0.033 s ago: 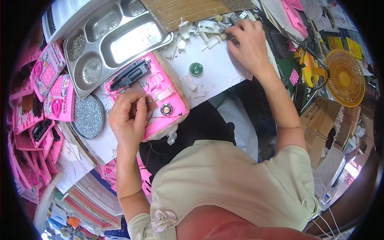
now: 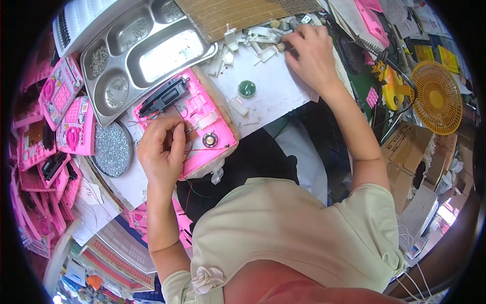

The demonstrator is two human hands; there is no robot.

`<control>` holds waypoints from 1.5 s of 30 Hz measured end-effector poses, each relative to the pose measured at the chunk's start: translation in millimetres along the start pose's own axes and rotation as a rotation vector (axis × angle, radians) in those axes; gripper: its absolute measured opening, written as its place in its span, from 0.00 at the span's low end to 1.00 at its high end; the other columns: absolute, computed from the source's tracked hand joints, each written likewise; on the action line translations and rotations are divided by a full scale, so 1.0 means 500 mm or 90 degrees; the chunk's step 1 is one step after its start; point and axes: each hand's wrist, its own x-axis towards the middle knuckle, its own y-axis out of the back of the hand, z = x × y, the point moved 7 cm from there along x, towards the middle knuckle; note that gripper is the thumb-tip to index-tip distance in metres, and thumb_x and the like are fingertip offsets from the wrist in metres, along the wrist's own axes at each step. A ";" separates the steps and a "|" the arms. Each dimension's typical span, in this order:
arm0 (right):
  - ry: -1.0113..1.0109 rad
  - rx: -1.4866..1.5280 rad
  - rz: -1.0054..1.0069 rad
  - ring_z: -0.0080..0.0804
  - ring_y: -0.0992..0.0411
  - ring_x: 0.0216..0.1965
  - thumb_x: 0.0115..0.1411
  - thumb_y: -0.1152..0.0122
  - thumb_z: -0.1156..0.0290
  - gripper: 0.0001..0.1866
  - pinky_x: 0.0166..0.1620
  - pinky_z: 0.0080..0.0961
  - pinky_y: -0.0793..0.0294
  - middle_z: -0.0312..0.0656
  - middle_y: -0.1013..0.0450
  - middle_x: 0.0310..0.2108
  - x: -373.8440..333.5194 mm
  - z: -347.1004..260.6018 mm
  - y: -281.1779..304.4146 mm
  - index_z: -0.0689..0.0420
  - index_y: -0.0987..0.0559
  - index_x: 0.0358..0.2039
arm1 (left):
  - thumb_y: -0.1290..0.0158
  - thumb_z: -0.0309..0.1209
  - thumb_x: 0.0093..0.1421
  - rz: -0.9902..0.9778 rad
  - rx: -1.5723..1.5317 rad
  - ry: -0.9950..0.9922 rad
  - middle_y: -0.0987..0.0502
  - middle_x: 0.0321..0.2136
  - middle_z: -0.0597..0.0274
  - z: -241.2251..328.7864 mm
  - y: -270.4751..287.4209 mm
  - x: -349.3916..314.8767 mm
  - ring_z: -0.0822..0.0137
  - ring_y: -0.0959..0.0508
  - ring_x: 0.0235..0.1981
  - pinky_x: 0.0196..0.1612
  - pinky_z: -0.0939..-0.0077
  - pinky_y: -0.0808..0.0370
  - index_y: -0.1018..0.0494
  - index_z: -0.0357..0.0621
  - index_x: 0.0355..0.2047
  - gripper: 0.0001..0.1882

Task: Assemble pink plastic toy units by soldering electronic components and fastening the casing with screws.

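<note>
A pink plastic toy housing (image 2: 215, 124) lies open with its inside up. A black elongated part (image 2: 164, 96), a white block (image 2: 206, 120), a small round black-rimmed component (image 2: 209, 140) and thin wires are in it. At its near left side my left hand (image 2: 163, 147) is closed, thumb and forefinger pinched over the housing; what they hold is too small to make out. My right hand (image 2: 314, 58) reaches to the right end of a pile of small white plastic parts (image 2: 260, 38). Its thumb and forefinger are apart at the pile, other fingertips partly hidden.
A metal compartment tray (image 2: 144, 81) with small screws stands at the back left, beside a round dish of silvery bits (image 2: 112, 149). Pink toy shells (image 2: 48, 172) crowd the left. A small green disc (image 2: 247, 88) lies mid-table; a yellow fan (image 2: 436, 98) stands right.
My right hand has shifted very slightly left and back at the white parts. My left hand stays in place at the pink housing.
</note>
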 end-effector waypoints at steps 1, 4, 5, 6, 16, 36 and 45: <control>-0.007 -0.048 -0.005 0.46 0.32 0.47 0.47 0.35 0.72 0.11 0.50 0.42 0.31 0.39 0.27 0.43 -0.003 0.013 -0.006 0.51 0.18 0.34 | 0.41 0.19 0.59 -0.005 -0.012 -0.007 0.22 0.28 0.60 0.004 -0.002 0.007 0.71 0.26 0.24 0.29 0.78 0.30 0.22 0.36 0.35 0.04; 0.018 -0.025 -0.061 0.44 0.33 0.49 0.46 0.33 0.69 0.13 0.50 0.43 0.32 0.39 0.27 0.44 0.005 0.006 -0.003 0.52 0.19 0.35 | 0.40 0.20 0.58 0.016 -0.008 -0.062 0.23 0.27 0.61 0.032 0.005 0.028 0.71 0.28 0.21 0.26 0.78 0.31 0.22 0.36 0.35 0.05; 0.039 0.011 -0.033 0.44 0.32 0.48 0.46 0.33 0.68 0.13 0.49 0.43 0.32 0.39 0.27 0.43 0.008 -0.004 0.007 0.52 0.20 0.35 | 0.40 0.20 0.58 0.029 0.000 -0.089 0.23 0.28 0.60 0.049 0.010 0.040 0.71 0.28 0.22 0.27 0.78 0.31 0.22 0.37 0.35 0.05; 0.061 0.044 -0.006 0.43 0.31 0.47 0.46 0.32 0.68 0.14 0.49 0.42 0.31 0.40 0.26 0.41 0.011 -0.014 0.017 0.52 0.20 0.35 | 0.39 0.21 0.57 0.005 -0.011 -0.066 0.23 0.28 0.60 0.057 0.002 0.052 0.70 0.27 0.22 0.28 0.77 0.30 0.22 0.37 0.36 0.06; 0.018 0.589 -0.035 0.34 0.23 0.35 0.49 0.28 0.77 0.16 0.39 0.29 0.24 0.42 0.23 0.34 -0.006 -0.141 0.094 0.60 0.22 0.38 | 0.41 0.31 0.65 -0.343 -0.213 0.066 0.22 0.28 0.67 0.115 -0.150 0.157 0.78 0.27 0.24 0.27 0.81 0.30 0.24 0.34 0.42 0.11; -0.452 1.240 -0.045 0.31 0.22 0.24 0.65 0.38 0.76 0.07 0.29 0.24 0.21 0.46 0.22 0.26 -0.134 -0.031 0.015 0.61 0.28 0.41 | 0.39 0.44 0.56 -0.102 0.436 -0.067 0.17 0.32 0.46 0.076 -0.288 0.510 0.47 0.17 0.39 0.44 0.55 0.22 0.17 0.44 0.35 0.16; -0.433 1.304 -0.040 0.28 0.23 0.25 0.63 0.36 0.79 0.06 0.28 0.21 0.22 0.44 0.23 0.26 -0.162 -0.019 -0.008 0.61 0.26 0.36 | 0.39 0.41 0.55 -0.112 0.326 -0.139 0.17 0.33 0.47 0.058 -0.236 0.522 0.48 0.17 0.38 0.44 0.57 0.22 0.17 0.43 0.35 0.15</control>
